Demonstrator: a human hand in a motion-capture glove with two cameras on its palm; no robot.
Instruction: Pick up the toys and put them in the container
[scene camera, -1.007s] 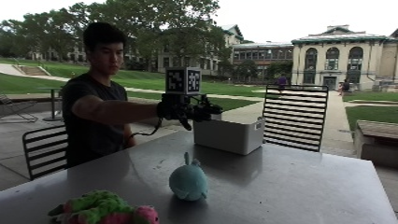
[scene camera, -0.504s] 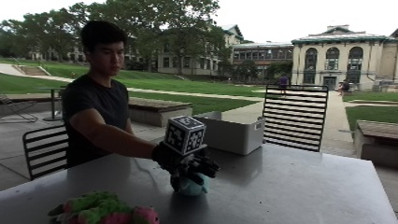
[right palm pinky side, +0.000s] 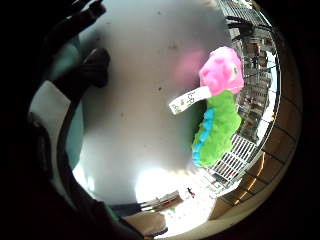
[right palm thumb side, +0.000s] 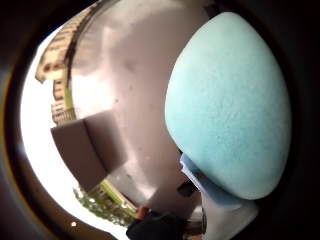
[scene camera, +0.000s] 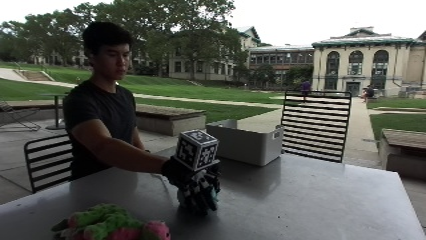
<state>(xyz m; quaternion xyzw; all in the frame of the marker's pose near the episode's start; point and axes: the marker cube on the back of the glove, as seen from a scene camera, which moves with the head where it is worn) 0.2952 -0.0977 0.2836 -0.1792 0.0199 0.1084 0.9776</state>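
In the outside view my gloved right hand (scene camera: 197, 186) is down on the middle of the grey table (scene camera: 319, 200), its fingers curled over a teal plush toy (scene camera: 212, 200) that it mostly hides. The thumb side palm view shows the rounded teal plush toy (right palm thumb side: 230, 105) close against the palm. A green and pink plush caterpillar (scene camera: 110, 227) lies at the table's near left corner, and the little finger side palm view shows this caterpillar (right palm pinky side: 217, 115) with a white tag. The pale open container (scene camera: 246, 142) stands at the table's far edge, also in the thumb side palm view (right palm thumb side: 85, 150).
A black slatted chair (scene camera: 316, 125) stands behind the container on the far side. Another black chair (scene camera: 46, 160) is beside the seated person. Bare table surface lies between the hand and the container.
The hand came away from above the container, dropped to the teal toy in the middle of the table, and now wraps over it.
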